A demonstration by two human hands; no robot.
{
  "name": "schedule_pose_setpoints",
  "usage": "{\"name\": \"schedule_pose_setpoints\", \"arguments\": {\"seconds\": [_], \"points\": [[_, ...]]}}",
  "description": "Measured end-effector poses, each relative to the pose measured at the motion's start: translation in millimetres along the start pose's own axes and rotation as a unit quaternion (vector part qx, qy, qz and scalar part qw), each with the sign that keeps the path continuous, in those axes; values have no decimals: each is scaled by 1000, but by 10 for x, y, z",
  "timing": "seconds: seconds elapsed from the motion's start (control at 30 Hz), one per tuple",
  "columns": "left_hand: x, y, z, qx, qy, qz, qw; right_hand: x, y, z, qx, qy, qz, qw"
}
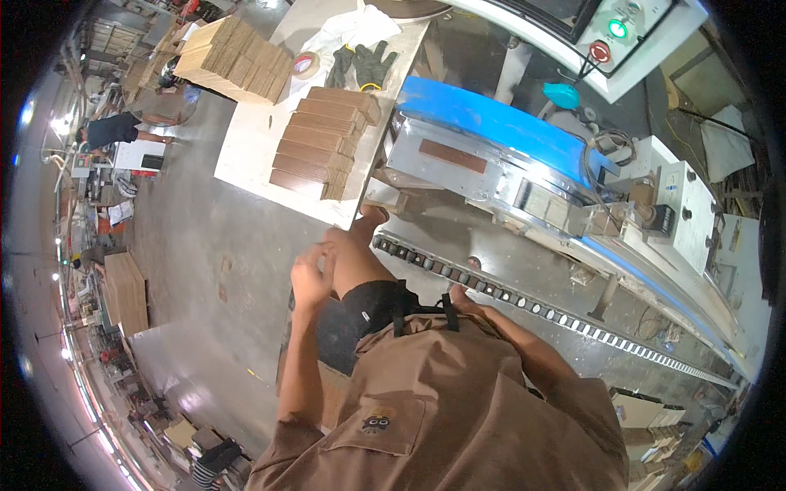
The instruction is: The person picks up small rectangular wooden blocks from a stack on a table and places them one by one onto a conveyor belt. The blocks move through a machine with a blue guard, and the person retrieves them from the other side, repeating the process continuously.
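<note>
My left hand point(313, 274) is raised beside my bent leg, its fingers curled in toward the thumb, with nothing visible in them. My right hand point(461, 299) is low by my lap, next to a black strap; its fingers are mostly hidden. Ahead of my left hand, a row of brown wooden strips point(318, 141) in stacks lies on a pale tabletop point(246, 168). To their right, a single brown wooden strip point(452, 155) rests flat on the grey plate of a machine point(401, 149), apart from both hands.
Dark work gloves point(372, 65), a tape roll point(305, 65) and white cloth point(352, 31) lie behind the strips, with a larger wood stack point(233, 61) at left. A blue guard point(491, 110) runs along the machine. A roller track point(524, 301) crosses at right. Another person point(115, 129) stands far left.
</note>
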State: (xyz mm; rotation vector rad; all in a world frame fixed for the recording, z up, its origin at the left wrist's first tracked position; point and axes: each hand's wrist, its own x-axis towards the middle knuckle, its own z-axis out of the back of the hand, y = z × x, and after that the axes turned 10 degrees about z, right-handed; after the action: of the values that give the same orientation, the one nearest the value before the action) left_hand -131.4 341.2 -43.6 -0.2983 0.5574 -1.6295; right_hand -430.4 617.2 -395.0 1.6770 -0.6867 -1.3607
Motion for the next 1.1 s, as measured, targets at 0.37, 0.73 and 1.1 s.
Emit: {"name": "schedule_pose_setpoints", "arguments": {"seconds": [0.37, 0.73, 1.1], "points": [[1217, -29, 367, -107, -161, 14, 981, -996, 1076, 161, -57, -50, 194, 978], [2348, 1728, 510, -348, 223, 202, 888, 607, 3922, 325, 200, -46, 124, 971], [2735, 2730, 217, -411, 341, 242, 810, 2408, 4232, -721, 326, -64, 50, 942]]}}
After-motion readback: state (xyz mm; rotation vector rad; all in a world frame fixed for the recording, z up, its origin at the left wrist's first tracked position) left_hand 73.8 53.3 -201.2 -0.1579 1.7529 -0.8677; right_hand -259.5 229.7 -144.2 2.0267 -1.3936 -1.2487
